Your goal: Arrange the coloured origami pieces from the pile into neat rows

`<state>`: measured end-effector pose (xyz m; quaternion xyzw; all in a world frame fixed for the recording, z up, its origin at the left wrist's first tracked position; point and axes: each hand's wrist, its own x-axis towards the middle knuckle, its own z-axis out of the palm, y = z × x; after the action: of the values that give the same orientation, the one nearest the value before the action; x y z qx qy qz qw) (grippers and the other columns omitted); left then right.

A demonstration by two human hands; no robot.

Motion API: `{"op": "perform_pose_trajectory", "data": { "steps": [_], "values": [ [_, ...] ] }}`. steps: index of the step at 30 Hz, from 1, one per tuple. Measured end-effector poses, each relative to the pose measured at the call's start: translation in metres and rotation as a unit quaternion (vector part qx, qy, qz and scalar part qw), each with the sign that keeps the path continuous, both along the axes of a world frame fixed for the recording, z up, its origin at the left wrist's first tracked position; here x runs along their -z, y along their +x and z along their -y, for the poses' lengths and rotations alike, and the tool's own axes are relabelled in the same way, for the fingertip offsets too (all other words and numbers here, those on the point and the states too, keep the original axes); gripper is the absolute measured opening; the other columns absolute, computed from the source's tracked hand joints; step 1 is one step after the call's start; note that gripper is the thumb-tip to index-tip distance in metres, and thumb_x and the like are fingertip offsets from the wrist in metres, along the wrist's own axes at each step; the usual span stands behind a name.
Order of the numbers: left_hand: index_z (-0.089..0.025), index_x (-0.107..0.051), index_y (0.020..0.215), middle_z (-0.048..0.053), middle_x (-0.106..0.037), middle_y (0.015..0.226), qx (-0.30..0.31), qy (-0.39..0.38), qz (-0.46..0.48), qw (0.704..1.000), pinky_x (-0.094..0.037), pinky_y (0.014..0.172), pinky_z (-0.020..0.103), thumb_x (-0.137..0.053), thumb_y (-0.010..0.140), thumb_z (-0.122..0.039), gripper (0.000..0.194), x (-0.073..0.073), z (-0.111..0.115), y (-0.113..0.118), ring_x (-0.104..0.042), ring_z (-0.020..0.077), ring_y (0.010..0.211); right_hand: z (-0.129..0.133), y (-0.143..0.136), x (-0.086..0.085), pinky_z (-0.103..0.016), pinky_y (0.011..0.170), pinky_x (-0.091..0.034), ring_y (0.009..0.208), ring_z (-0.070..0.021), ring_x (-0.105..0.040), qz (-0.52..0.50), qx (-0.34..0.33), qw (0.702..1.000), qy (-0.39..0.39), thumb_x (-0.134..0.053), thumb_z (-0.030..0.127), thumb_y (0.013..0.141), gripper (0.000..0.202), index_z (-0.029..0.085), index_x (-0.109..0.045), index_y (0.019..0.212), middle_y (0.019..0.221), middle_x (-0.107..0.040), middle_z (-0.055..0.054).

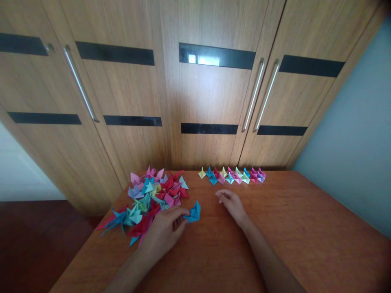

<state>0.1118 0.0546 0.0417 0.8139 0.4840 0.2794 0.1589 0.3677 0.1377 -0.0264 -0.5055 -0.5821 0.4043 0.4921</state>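
Observation:
Between the thumb and fingers of my left hand [166, 228] is a blue origami crane [193, 212], pinched at its left end just above the table. That hand reaches over the right edge of a heap of folded paper cranes [143, 201] in red, pink, blue, green and lilac. Some of the heap is hidden behind my hand. My right hand [231, 203] hovers or rests over the middle of the table, fingers loosely curved and apart, with nothing visible in them. Beyond it stand small origami cranes [229, 178] of mixed colours, lined up in two close rows.
The brown wooden table [293, 228] backs onto a wooden wardrobe [210, 97] with dark strips and long metal handles [253, 95]. A pale blue wall [351, 142] borders the right side. Dark floor [39, 240] lies past the table's left edge.

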Motion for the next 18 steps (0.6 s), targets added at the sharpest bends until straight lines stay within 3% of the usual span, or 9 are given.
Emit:
{"op": "perform_pose_trajectory", "data": {
  "steps": [4, 7, 14, 18],
  "values": [
    [-0.023, -0.064, 0.094, 0.0, -0.067, 0.086, 0.031, 0.007, 0.025, 0.999, -0.045, 0.068, 0.022, -0.052, 0.08, -0.015, 0.021, -0.001, -0.01, 0.016, -0.06, 0.0131, 0.073, 0.015, -0.009, -0.019, -0.021, 0.046, -0.027, 0.049, -0.0084, -0.039, -0.089, -0.079, 0.992, -0.043, -0.058, 0.046, 0.077, 0.034, 0.018, -0.066, 0.094, 0.061, -0.052, 0.002],
    [-0.023, -0.065, 0.095, 0.001, -0.068, 0.089, 0.039, 0.004, 0.032, 0.999, -0.046, 0.071, 0.023, -0.052, 0.079, -0.014, 0.023, -0.003, -0.014, 0.024, -0.061, 0.014, 0.077, 0.023, -0.013, -0.027, -0.021, 0.046, -0.027, 0.051, -0.0078, -0.038, -0.113, -0.131, 0.984, -0.04, -0.059, 0.048, 0.078, 0.035, 0.019, -0.067, 0.096, 0.061, -0.05, 0.003],
    [-0.022, -0.065, 0.094, 0.001, -0.068, 0.091, 0.035, 0.001, 0.036, 0.999, -0.046, 0.076, 0.025, -0.052, 0.078, -0.012, 0.022, 0.002, -0.02, 0.028, -0.062, 0.015, 0.081, 0.026, -0.017, -0.025, -0.02, 0.048, -0.029, 0.056, -0.0087, -0.043, -0.118, -0.176, 0.977, -0.036, -0.064, 0.046, 0.076, 0.032, 0.019, -0.069, 0.093, 0.064, -0.054, 0.001],
    [-0.023, -0.064, 0.094, 0.001, -0.068, 0.088, 0.043, 0.002, 0.024, 0.999, -0.045, 0.075, 0.024, -0.051, 0.079, -0.011, 0.023, 0.007, -0.019, 0.029, -0.061, 0.0146, 0.08, 0.025, -0.019, -0.022, -0.02, 0.049, -0.03, 0.056, -0.0077, -0.043, -0.098, -0.164, 0.981, -0.027, -0.068, 0.043, 0.073, 0.03, 0.019, -0.069, 0.09, 0.064, -0.054, 0.002]
  ]
}}
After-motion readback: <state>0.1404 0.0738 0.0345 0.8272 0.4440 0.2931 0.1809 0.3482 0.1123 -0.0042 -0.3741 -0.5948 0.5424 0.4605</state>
